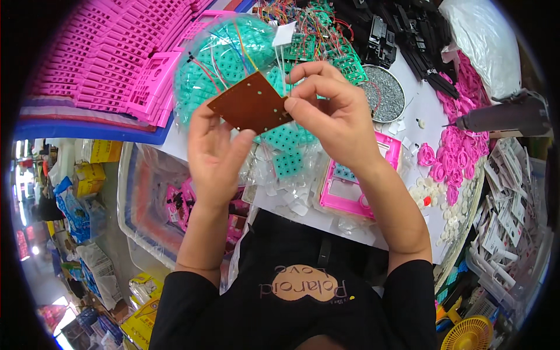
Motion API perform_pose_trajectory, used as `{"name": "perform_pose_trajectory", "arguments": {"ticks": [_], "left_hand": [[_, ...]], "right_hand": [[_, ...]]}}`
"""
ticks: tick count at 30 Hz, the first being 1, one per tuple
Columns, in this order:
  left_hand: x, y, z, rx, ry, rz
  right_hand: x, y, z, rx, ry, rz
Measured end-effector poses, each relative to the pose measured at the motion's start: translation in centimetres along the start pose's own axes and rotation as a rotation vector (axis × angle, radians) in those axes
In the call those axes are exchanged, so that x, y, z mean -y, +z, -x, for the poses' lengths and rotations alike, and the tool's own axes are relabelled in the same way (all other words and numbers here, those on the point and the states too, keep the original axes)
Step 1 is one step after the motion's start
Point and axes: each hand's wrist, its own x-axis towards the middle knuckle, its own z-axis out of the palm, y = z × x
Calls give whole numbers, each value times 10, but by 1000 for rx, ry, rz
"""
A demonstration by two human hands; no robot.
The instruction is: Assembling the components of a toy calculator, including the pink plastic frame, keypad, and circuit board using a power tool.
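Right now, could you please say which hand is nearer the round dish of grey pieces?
The right hand, just left of the round dish; the left hand is farther left.

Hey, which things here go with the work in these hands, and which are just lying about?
Likely part of the work:
brown board, held between left hand and right hand
pink casing on the table
teal studded pads

Probably just lying about:
white plastic bag
yellow packages at the left
round yellow grille, lower right
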Motion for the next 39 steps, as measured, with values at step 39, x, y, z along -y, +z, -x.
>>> {"name": "perform_pose_trajectory", "arguments": {"ticks": [39], "left_hand": [[-40, 0, 34, 175, -158, 164]], "right_hand": [[40, -5, 58, 376, 340, -31]]}}
